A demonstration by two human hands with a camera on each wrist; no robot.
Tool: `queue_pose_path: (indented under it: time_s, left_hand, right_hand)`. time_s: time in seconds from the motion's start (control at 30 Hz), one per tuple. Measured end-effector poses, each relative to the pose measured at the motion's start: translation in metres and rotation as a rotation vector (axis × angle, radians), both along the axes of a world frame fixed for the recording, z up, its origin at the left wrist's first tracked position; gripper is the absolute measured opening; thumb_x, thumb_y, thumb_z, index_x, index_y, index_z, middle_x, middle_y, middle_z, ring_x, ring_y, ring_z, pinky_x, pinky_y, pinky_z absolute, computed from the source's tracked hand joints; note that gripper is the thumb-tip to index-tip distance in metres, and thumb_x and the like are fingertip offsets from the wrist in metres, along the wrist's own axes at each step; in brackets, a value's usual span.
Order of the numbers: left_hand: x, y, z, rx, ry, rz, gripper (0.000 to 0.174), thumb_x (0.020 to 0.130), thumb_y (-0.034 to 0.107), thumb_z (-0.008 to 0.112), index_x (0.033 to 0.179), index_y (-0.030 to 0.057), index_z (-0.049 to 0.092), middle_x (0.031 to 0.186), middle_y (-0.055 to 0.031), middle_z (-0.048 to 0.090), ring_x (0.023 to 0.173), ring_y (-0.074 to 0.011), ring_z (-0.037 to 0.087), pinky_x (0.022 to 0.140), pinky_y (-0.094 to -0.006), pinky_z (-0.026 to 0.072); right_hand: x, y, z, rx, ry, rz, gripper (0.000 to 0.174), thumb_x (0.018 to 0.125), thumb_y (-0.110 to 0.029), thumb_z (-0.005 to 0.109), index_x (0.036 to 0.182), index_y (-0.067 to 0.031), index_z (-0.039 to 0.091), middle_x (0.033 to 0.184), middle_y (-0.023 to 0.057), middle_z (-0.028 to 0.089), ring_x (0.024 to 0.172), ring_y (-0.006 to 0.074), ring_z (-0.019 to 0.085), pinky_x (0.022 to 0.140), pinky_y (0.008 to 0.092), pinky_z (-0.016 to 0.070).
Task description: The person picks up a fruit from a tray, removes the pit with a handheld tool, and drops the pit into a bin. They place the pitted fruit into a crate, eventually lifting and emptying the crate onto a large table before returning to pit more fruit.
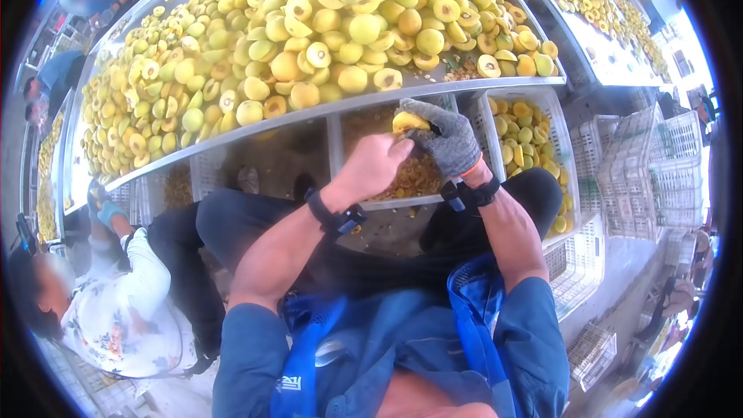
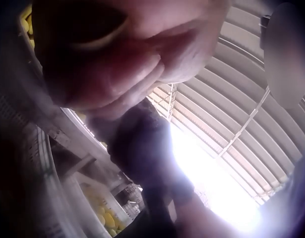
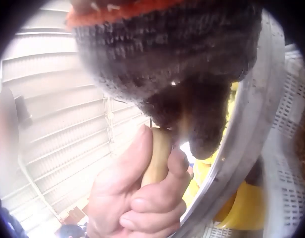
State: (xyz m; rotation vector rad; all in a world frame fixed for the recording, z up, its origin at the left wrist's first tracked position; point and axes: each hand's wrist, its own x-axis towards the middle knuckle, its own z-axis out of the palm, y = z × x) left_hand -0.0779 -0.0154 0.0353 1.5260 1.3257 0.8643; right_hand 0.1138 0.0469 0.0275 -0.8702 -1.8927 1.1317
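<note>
My bare left hand (image 1: 370, 164) is close beside my right hand, just below the sorting table's front edge. In the right wrist view its fingers (image 3: 155, 206) curl round a smooth tan handle (image 3: 156, 161), with a thin dark sliver at the top; the tool's working end is hidden. My right hand (image 1: 449, 135), in a grey knit glove with an orange cuff, grips a yellow peach (image 1: 410, 121) with its cut flesh showing. Dark and close in the left wrist view, the bare fingers (image 2: 127, 74) overlap the gloved hand (image 2: 142, 141) behind them.
A metal-edged table (image 1: 255, 125) heaped with halved peaches (image 1: 364, 29) spans the front. Below it stand a crate of peach halves (image 1: 526, 135) and a bin of brownish scraps (image 1: 414, 178). Stacked white crates (image 1: 646, 170) stand right; another person (image 1: 128, 302) sits left.
</note>
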Motion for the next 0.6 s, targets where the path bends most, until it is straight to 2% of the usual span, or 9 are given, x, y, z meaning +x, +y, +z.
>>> queue_pose_path:
  time_s: [0.07,0.17,0.27,0.33,0.6]
  left_hand:
    - [-0.001,0.002,0.002,-0.076,-0.096,-0.03,0.041,0.106,0.029,0.056,0.081,-0.0024,0.058,0.06,-0.0051,0.056,0.052,-0.0157,0.052,0.05,-0.0338,0.0411]
    - [-0.002,-0.001,0.018,-0.29,-0.189,-0.054,0.04,0.108,0.032,0.053,0.082,0.0021,0.057,0.059,0.0019,0.048,0.045,-0.008,0.041,0.041,-0.0269,0.0323]
    - [-0.004,0.001,0.031,-0.531,-0.308,-0.052,0.039,0.109,0.033,0.051,0.084,0.0027,0.057,0.057,0.002,0.044,0.042,-0.0063,0.036,0.036,-0.0251,0.027]
    - [-0.007,0.003,0.028,-0.544,-0.348,-0.097,0.04,0.109,0.033,0.051,0.084,0.0027,0.056,0.058,0.0029,0.042,0.042,-0.0057,0.035,0.036,-0.0252,0.0256]
    - [-0.017,-0.001,0.021,-0.735,-0.542,-0.16,0.039,0.108,0.038,0.053,0.089,0.0037,0.056,0.06,0.005,0.039,0.042,-0.0044,0.032,0.036,-0.023,0.0241]
  right_hand:
    - [0.005,0.003,0.003,0.069,-0.025,0.041,0.046,0.088,-0.001,0.073,0.133,-0.0037,0.066,0.123,0.0121,0.073,0.111,0.0185,0.068,0.097,0.0319,0.0528]
    - [0.004,0.005,-0.002,0.195,-0.075,0.034,0.045,0.087,-0.001,0.073,0.132,-0.0059,0.068,0.123,0.0133,0.073,0.113,0.0236,0.069,0.098,0.0336,0.0529]
    - [0.004,0.001,-0.007,0.338,-0.142,-0.009,0.045,0.086,0.001,0.072,0.131,-0.0075,0.069,0.125,0.0142,0.072,0.114,0.0283,0.069,0.099,0.0351,0.0531]
    - [0.003,-0.002,-0.006,0.411,-0.166,-0.019,0.046,0.086,0.002,0.072,0.131,-0.0083,0.069,0.126,0.0148,0.071,0.116,0.0307,0.068,0.099,0.0361,0.0532]
    - [0.013,0.002,-0.002,-0.133,-0.065,0.161,0.047,0.095,-0.004,0.069,0.141,-0.0102,0.062,0.136,0.0116,0.067,0.122,0.03,0.065,0.104,0.0357,0.05]
